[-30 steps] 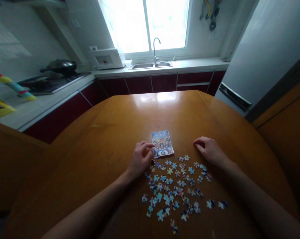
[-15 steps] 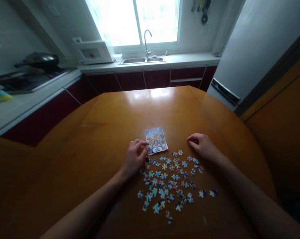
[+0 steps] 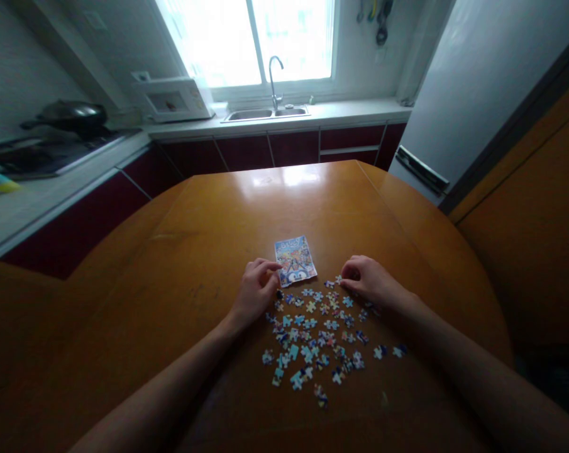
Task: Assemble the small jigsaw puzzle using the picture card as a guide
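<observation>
My left hand (image 3: 256, 290) rests at the left edge of a small printed picture sheet (image 3: 295, 259). Its fingertips overlap that edge, with thumb and fingers apart; whether they press on the paper I cannot tell. My right hand (image 3: 370, 279) is at the upper right of the scattered jigsaw puzzle pieces (image 3: 307, 323). Its curled fingers and thumb have a gap between them, and the tips are right beside a light puzzle piece (image 3: 339, 279). Contact with that piece is unclear. The right hand and wrist hide some pieces beneath them.
The pieces lie on a wooden table (image 3: 209, 220) with rounded sides. Two pieces (image 3: 388, 352) sit apart at the right, near my right forearm. Beyond the table are a counter with a sink (image 3: 251, 114), a microwave (image 3: 175, 99), a stove with a pan (image 3: 71, 116), and a fridge (image 3: 477, 82).
My right hand has moved left and toward the upper puzzle pieces, to the light piece there. My left hand stays by the picture sheet. The whole view has shifted slightly.
</observation>
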Motion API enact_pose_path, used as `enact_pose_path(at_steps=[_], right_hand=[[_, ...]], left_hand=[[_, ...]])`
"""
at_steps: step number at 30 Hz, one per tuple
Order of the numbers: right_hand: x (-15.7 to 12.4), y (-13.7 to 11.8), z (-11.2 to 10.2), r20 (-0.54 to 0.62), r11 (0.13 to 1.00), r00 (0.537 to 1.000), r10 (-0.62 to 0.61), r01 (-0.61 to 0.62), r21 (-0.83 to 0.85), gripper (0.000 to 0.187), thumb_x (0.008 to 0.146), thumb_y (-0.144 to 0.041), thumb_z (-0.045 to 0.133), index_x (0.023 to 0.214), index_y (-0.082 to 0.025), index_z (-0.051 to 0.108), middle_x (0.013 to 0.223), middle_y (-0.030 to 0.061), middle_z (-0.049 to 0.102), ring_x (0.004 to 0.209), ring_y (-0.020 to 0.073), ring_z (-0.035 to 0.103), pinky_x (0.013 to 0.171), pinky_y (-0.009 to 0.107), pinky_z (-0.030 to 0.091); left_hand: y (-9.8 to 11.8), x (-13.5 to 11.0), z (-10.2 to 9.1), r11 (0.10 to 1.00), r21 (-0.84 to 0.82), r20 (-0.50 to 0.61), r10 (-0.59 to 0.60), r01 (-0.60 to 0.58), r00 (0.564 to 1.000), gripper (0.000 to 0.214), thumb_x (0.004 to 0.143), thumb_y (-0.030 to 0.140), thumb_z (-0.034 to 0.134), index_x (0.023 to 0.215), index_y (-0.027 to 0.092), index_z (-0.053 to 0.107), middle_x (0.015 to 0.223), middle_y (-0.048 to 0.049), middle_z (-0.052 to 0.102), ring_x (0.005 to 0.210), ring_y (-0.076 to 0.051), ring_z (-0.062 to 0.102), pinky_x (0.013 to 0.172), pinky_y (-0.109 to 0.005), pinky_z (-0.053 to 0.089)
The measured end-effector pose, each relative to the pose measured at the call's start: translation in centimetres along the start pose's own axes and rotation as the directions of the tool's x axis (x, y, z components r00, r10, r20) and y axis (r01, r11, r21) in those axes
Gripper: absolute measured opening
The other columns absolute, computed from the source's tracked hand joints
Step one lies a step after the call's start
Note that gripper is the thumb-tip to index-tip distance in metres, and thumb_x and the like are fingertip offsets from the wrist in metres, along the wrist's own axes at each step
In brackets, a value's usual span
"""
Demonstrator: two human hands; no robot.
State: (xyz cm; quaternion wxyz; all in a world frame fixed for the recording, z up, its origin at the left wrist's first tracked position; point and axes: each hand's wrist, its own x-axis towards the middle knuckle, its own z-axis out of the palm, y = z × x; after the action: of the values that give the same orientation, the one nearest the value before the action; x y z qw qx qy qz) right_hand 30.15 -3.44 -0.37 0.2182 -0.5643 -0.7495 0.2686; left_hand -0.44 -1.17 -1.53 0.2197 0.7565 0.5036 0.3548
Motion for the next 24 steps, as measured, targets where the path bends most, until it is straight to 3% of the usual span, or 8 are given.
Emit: enact_pose_path(at_steps=[5, 10, 24], right_hand=[[0.5, 1.5, -1.0, 0.002, 1.000, 1.000, -0.021, 0.021, 0.014, 0.002, 0.082, -0.018, 0.071, 0.080, -0.018, 0.072, 0.085, 0.0042, 0.064, 0.079, 0.0168, 0.060, 0.072, 0.029, 0.047], [0.7, 2.8, -2.2, 0.014, 1.000, 1.000, 0.017, -0.017, 0.020, 0.008, 0.080, -0.012, 0.068, 0.082, -0.018, 0.073, 0.086, 0.0041, 0.064, 0.076, 0.0160, 0.060, 0.070, 0.029, 0.047], [0.3, 5.2, -3.7, 0.059, 0.995, 0.994, 0.094, -0.096, 0.029, 0.006, 0.077, -0.017, 0.068, 0.081, -0.019, 0.072, 0.081, 0.0027, 0.068, 0.071, 0.0161, 0.061, 0.065, 0.027, 0.047]], left_hand=[[0.0, 0.0, 0.0, 1.000, -0.015, -0.004, -0.008, 0.008, 1.000, 0.016, 0.091, 0.023, 0.056, 0.097, 0.021, 0.070, 0.098, -0.0055, 0.065, 0.095, -0.023, 0.057, 0.086, -0.039, 0.047], [0.0, 0.1, -0.1, 1.000, -0.019, -0.003, -0.006, 0.006, 1.000, 0.016, 0.091, 0.024, 0.056, 0.097, 0.021, 0.071, 0.097, -0.0058, 0.065, 0.095, -0.023, 0.056, 0.086, -0.039, 0.047], [-0.2, -0.2, -0.1, 1.000, -0.025, 0.014, -0.010, 0.011, 1.000, 0.016, 0.093, 0.024, 0.055, 0.099, 0.021, 0.070, 0.099, -0.0057, 0.065, 0.096, -0.022, 0.057, 0.085, -0.037, 0.048]])
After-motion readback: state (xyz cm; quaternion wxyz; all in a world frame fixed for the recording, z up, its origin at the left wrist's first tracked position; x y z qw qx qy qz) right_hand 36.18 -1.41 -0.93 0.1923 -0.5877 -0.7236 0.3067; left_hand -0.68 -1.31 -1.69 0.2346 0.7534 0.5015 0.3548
